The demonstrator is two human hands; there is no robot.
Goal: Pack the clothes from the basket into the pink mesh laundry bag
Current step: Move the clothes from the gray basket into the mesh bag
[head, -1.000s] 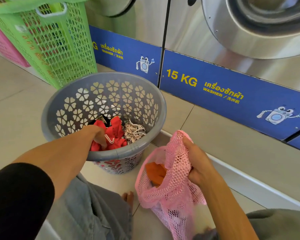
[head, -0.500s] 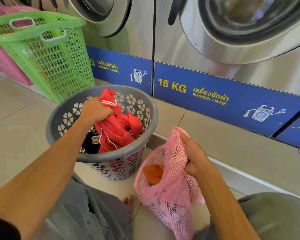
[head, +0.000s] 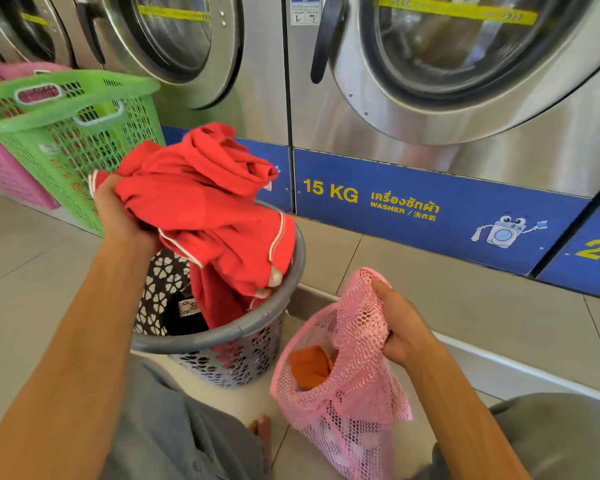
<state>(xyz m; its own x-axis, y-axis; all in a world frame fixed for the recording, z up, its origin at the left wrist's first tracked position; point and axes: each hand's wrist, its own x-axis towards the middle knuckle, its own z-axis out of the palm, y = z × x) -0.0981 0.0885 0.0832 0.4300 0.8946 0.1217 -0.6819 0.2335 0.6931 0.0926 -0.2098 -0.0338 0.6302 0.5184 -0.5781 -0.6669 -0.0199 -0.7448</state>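
Note:
My left hand (head: 122,213) grips a bunched red garment (head: 208,209) with white piping, lifted above the grey round basket (head: 229,337); its lower end still hangs inside the rim. Dark clothes lie at the basket's bottom. My right hand (head: 400,327) pinches the rim of the pink mesh laundry bag (head: 347,386), holding its mouth open to the right of the basket. An orange garment (head: 309,365) sits inside the bag.
A green plastic basket (head: 66,133) and a pink basket (head: 0,168) stand at the left against steel washers (head: 430,81) with a blue panel below. My knees and a bare foot (head: 262,431) are on the tiled floor close under the bag.
My left hand has pulled the red garment up out of the grey basket, from its bottom to well above the rim. My right hand keeps holding the bag open.

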